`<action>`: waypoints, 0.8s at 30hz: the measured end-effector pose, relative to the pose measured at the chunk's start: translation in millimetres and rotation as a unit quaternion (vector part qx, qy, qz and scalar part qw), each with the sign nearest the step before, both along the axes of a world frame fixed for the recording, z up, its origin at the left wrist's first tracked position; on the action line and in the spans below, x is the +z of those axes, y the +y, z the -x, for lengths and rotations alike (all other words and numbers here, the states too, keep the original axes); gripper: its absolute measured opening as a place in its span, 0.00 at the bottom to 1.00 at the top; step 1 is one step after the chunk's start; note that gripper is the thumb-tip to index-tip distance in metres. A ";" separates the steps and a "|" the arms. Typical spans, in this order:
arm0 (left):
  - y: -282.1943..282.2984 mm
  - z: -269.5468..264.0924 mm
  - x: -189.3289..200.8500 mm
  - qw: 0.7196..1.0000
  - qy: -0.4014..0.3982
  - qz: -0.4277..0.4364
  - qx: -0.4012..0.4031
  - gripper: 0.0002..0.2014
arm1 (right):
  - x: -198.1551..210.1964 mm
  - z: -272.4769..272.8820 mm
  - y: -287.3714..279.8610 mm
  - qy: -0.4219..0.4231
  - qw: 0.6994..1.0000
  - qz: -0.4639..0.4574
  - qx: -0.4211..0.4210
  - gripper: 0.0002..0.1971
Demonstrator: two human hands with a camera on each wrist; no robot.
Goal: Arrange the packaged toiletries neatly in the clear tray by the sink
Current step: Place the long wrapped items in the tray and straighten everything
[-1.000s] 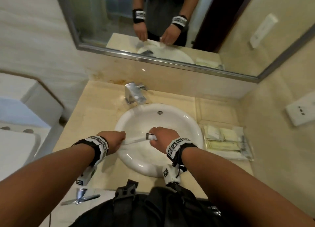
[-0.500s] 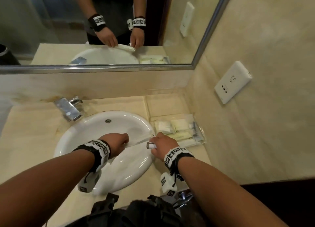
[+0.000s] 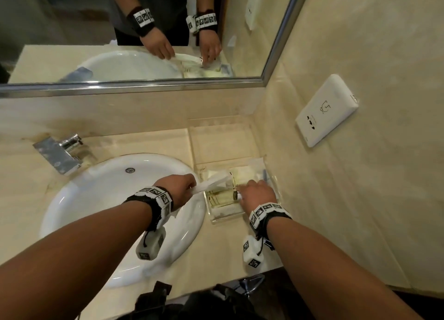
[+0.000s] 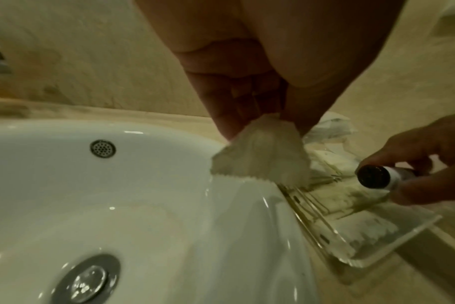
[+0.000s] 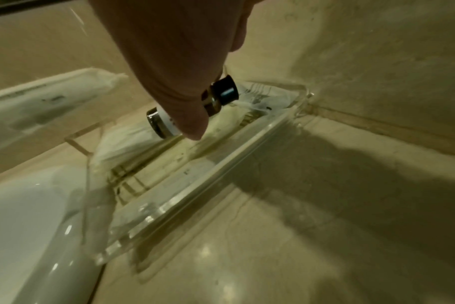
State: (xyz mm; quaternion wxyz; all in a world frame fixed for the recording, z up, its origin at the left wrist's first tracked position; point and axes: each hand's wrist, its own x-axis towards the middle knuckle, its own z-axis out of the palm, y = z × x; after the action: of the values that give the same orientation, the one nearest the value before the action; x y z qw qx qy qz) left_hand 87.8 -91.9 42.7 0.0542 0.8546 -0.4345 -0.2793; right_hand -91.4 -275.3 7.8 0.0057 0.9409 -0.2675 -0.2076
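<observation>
My left hand [image 3: 191,187] pinches one end of a long white packet [image 3: 213,181] over the sink's right rim; the pinched end [image 4: 260,152] has a serrated edge. The packet's far end reaches over the clear tray [image 3: 223,220], which stands right of the sink against the wall. My right hand [image 3: 243,193] hovers over the tray and grips a small white bottle [image 5: 166,125] with a black cap [image 5: 225,90]; its dark end [image 4: 374,176] faces the sink. Pale sachets [image 3: 242,173] lie flat in the tray [image 5: 195,179].
The white sink [image 3: 101,199] fills the counter's left side, with a chrome faucet [image 3: 60,151] behind it. Beyond the tray sits a second clear container [image 3: 221,142]. A wall with a white socket plate [image 3: 326,110] stands close on the right. The mirror [image 3: 134,31] is above.
Both hands have moved right, from above the sink bowl to the tray. The packet's far end now hangs over the tray. The head view has swung right.
</observation>
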 end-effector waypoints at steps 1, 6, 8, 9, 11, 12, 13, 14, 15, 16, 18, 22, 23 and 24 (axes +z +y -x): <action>-1.5 -0.1 -4.4 1.000 0.003 0.006 0.010 0.09 | -3.4 -0.5 -4.1 0.004 1.000 -0.011 -0.003 0.25; -11.5 -0.3 -18.6 0.999 0.009 0.014 0.036 0.09 | -18.7 -3.4 -10.1 -0.009 0.998 -0.052 -0.019 0.24; -17.7 -2.8 -21.4 0.999 0.009 0.014 0.046 0.08 | -24.7 -6.1 -13.2 -0.027 0.998 -0.055 -0.026 0.23; -20.2 -4.8 -22.9 0.998 0.010 0.013 0.053 0.08 | -27.6 -7.0 -14.5 -0.039 0.997 -0.059 -0.032 0.23; -23.5 -8.2 -26.9 0.998 0.011 0.012 0.064 0.07 | -32.0 -6.6 -15.6 -0.063 0.994 -0.077 -0.048 0.24; -24.8 -8.2 -29.2 0.998 0.013 0.011 0.068 0.07 | -33.5 -4.7 -16.2 -0.075 0.992 -0.087 -0.056 0.24; -25.8 -7.3 -31.5 0.997 0.014 0.011 0.070 0.07 | -34.3 -2.0 -17.0 -0.086 0.989 -0.097 -0.065 0.23; -27.5 -5.5 -33.0 0.997 0.017 0.009 0.070 0.07 | -34.8 0.9 -18.3 -0.096 0.987 -0.103 -0.071 0.22; -29.5 -3.6 -34.3 0.997 0.019 0.008 0.068 0.07 | -35.0 3.2 -20.3 -0.105 0.986 -0.107 -0.077 0.20; -31.8 -2.0 -35.7 0.997 0.021 0.009 0.067 0.07 | -35.5 4.6 -22.9 -0.113 0.984 -0.107 -0.083 0.18; -36.4 -0.3 -38.3 0.998 0.022 0.014 0.065 0.07 | -35.9 4.9 -27.7 -0.124 0.982 -0.108 -0.096 0.15; -45.4 1.3 -42.6 0.998 0.020 0.020 0.059 0.07 | -37.8 0.0 -33.2 -0.131 0.978 -0.114 -0.117 0.14; -47.3 2.1 -43.8 0.998 0.022 0.021 0.058 0.07 | -38.9 -1.0 -33.8 -0.132 0.978 -0.114 -0.118 0.14; -49.2 2.7 -44.7 0.998 0.023 0.022 0.058 0.07 | -40.4 -2.2 -34.2 -0.131 0.978 -0.113 -0.117 0.14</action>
State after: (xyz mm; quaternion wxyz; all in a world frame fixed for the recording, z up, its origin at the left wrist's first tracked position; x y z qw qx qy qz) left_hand 85.1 -141.1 -2.1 0.0991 0.8705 -0.3889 -0.2851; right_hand -89.3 -309.6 -32.6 -0.1602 0.9166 -0.3492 -0.1102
